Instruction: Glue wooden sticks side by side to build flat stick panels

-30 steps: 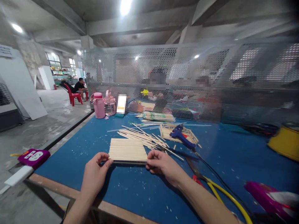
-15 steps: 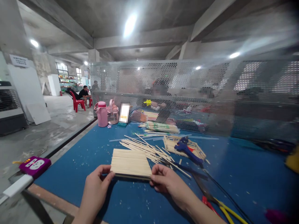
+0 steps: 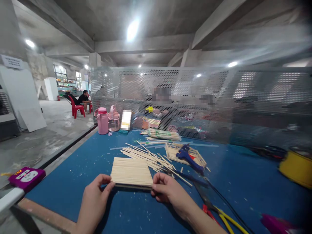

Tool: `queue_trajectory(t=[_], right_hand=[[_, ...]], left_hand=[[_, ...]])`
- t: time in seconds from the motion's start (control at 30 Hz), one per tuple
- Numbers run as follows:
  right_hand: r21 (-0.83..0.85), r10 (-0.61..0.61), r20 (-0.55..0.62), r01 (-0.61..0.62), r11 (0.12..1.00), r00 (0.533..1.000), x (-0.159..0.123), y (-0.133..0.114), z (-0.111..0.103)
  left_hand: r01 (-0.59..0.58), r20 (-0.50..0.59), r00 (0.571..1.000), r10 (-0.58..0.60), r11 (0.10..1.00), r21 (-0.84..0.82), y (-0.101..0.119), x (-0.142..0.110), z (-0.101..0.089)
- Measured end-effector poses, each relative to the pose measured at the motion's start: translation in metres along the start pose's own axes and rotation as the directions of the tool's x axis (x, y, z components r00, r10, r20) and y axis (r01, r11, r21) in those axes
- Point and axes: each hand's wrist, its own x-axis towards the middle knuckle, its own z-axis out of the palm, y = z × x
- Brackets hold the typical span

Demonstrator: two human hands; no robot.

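Note:
A flat panel of pale wooden sticks (image 3: 131, 171) laid side by side is held low over the blue table (image 3: 131, 214). My left hand (image 3: 96, 198) pinches its near left corner between thumb and fingers. At the near right corner, my right hand (image 3: 168, 191) grips the panel the same way. A second layer shows under its front edge. Just behind lie loose sticks (image 3: 143, 156) in a spread heap. A blue glue gun (image 3: 188, 157) rests on a small stick-built frame (image 3: 200, 154) to the right.
Pliers with red and yellow handles (image 3: 212, 209) lie near my right forearm. A pink flask (image 3: 102, 122), a bundle of packed sticks (image 3: 163, 134) and a perforated metal screen (image 3: 195, 87) stand at the back. A purple power socket (image 3: 26, 178) sits at left, a yellow container (image 3: 296, 167) at right.
The view has turned slightly right, so everything appears shifted left and more of the yellow container shows. Both hands keep their hold on the stick panel.

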Motion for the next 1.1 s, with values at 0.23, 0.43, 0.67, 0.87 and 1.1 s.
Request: queue_trajectory(t=[0.23,0.43,0.67,0.87,1.1], right_hand=[[0.002,0.035,-0.005,-0.035,0.999,0.999,-0.0007,-0.0047,0.0006],[0.007,0.001,-0.011,-0.001,1.000,1.000,0.0016,0.0011,0.0004],[0.006,0.004,0.013,-0.004,1.000,1.000,0.0021,0.0019,-0.0018],[0.013,0.006,-0.003,-0.006,1.000,1.000,0.0021,0.0020,-0.0015],[0.014,0.017,0.005,-0.017,1.000,1.000,0.0004,0.0011,-0.0008]], left_hand=[[-0.010,-0.003,1.000,0.010,1.000,0.001,0.0012,-0.0008,-0.0001],[-0.010,-0.009,1.000,0.010,1.000,0.013,0.0015,-0.0003,0.0007],[-0.008,-0.003,1.000,0.008,1.000,0.014,-0.0005,0.0001,0.0007],[-0.008,0.012,1.000,0.008,0.999,0.032,-0.0004,-0.0010,0.0001],[-0.034,-0.018,0.999,0.038,0.987,0.155,-0.0001,-0.0023,-0.0043]])
